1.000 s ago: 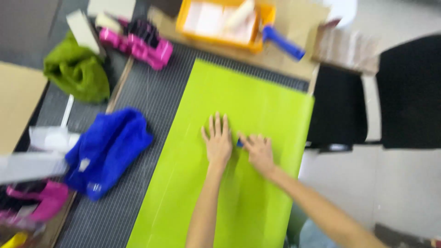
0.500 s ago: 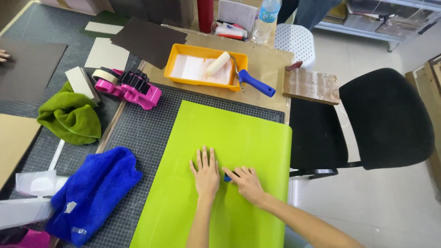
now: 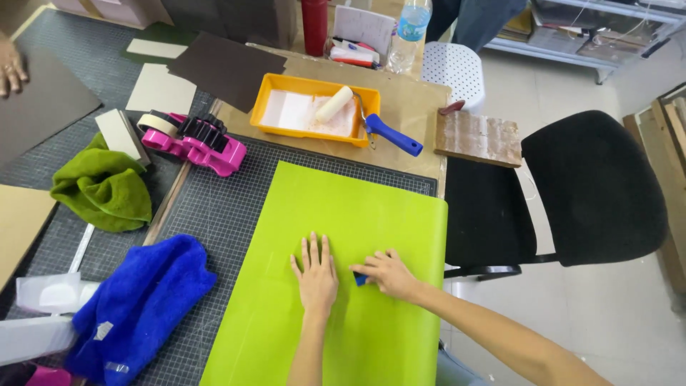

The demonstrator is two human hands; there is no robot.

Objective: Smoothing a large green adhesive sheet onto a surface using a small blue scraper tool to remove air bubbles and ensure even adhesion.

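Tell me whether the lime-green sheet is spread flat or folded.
Spread flat: the lime-green sheet lies open on the cutting mat, left hand pressing it.

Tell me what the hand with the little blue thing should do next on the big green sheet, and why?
Probably slide the small blue tool sideways toward the sheet's right edge. The right hand presses it on the lime green sheet, while the left hand lies flat beside it, pinning the sheet to the cutting mat. The tool sits mid-sheet, so sweeping outward looks like the natural smoothing stroke.

You face a worktable topped with a gridded cutting mat. Right of it, a black chair stands on pale floor.
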